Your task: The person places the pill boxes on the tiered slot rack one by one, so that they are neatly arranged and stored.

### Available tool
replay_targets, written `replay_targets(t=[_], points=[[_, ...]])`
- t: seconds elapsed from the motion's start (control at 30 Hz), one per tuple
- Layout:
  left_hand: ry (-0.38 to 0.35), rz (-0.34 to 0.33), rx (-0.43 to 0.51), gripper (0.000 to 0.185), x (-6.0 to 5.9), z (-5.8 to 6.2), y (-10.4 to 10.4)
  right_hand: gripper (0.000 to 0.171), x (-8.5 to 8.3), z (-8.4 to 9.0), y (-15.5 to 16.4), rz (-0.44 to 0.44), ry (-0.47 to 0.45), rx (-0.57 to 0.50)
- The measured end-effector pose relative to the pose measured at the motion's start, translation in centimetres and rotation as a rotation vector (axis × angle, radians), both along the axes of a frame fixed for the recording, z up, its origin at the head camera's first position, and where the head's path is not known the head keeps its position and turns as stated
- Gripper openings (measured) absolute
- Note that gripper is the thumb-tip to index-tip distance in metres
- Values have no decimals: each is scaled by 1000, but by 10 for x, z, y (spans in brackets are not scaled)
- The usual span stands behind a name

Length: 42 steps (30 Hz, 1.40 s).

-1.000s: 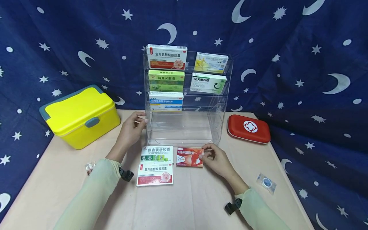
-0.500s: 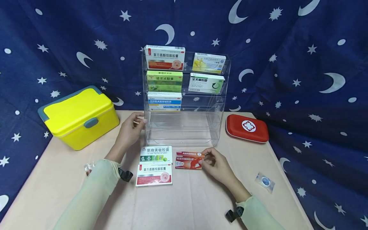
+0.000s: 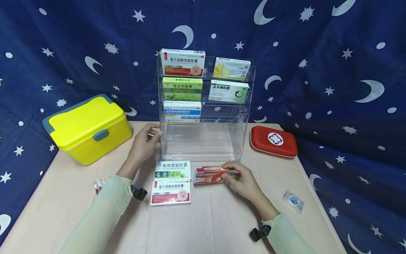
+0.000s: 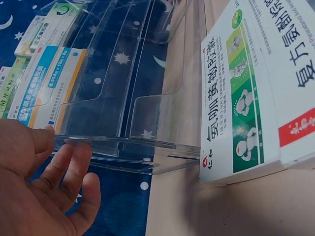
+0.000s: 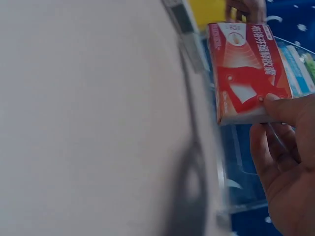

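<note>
right hand (image 3: 240, 178) pinches glossy red carton (image 3: 209, 175), now tipped up | left hand (image 3: 144, 143) fingers straight on clear acrylic rack (image 3: 203, 141)

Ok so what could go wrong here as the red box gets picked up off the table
The right hand pinches the red box only at one end with its fingertips, so it might slip or swing. The two flat boxes lie close beside it and could get nudged. The clear rack is steadied only by the left hand at its side; a bump might shift it.

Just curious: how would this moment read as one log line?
right hand: lifting red box off table | left hand: steadying clear rack | rack slots: five boxes
</note>
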<state>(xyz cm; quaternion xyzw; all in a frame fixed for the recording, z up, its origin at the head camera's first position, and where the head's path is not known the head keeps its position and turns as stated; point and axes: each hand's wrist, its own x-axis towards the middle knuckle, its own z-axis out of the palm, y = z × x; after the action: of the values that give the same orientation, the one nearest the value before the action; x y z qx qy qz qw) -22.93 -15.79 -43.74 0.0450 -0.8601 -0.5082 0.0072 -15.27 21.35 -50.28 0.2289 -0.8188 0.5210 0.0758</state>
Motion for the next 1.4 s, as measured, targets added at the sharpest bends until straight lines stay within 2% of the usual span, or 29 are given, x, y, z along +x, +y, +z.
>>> replay_targets(t=[0.1, 0.23, 0.4, 0.5, 0.7, 0.87, 1.03, 1.2, 1.4], points=[[-1, -3, -4, 39, 0, 0, 0, 32, -6, 30, 0, -35, -12, -77], [3, -6, -4, 40, 0, -1, -1, 31, -26, 86, 2, -86, 41, -126], [17, -18, 3, 40, 0, -1, -1, 29, -60, 142, 10, -162, 205, -48], [25, -30, 4, 40, -1, -1, 0, 29, -80, 160, 15, -191, 287, 10], [30, -16, -3, 40, -2, 0, -1, 29, -125, 171, 19, -222, 318, 99], [21, -15, 1, 40, -1, -1, -2, 26, -144, 169, 16, -218, 321, 150], [19, -12, -2, 39, -1, -2, -1, 25, -151, 167, 15, -184, 344, 279], [6, -9, 2, 39, -1, -1, 0, 28, -151, 167, 16, -161, 341, 423], [-9, -12, 12, 39, 0, 0, 0, 28, -148, 165, 16, -142, 324, 452]])
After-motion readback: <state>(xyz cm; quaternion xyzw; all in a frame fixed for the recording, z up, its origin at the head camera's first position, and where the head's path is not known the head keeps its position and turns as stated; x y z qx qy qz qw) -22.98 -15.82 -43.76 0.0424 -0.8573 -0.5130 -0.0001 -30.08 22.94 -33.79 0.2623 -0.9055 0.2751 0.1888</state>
